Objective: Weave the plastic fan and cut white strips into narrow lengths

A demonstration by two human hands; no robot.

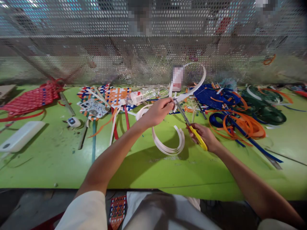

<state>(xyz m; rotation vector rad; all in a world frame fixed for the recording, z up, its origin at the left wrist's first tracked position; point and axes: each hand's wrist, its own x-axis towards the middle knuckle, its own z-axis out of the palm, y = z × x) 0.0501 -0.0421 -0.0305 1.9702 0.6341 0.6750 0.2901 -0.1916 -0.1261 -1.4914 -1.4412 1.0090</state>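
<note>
My left hand [157,111] is closed on a white plastic strip [200,83], which loops up and to the right above the table. My right hand [203,136] grips scissors [199,139] by their yellow handles. The metal blades point up and left and reach the strip beside my left fingertips; whether they touch it I cannot tell. Several curled white strips [168,150] hang or lie below my left hand, over the green surface. Behind my hands lie woven pieces of orange, white and blue strips [118,95].
Coils of orange strip [251,126], a blue bundle [211,95] and dark green coils [268,110] lie at the right. A red woven piece [31,99], a white box-like device [22,135] and a phone [94,108] lie leftward. A perforated metal screen [100,48] borders the green table [179,172].
</note>
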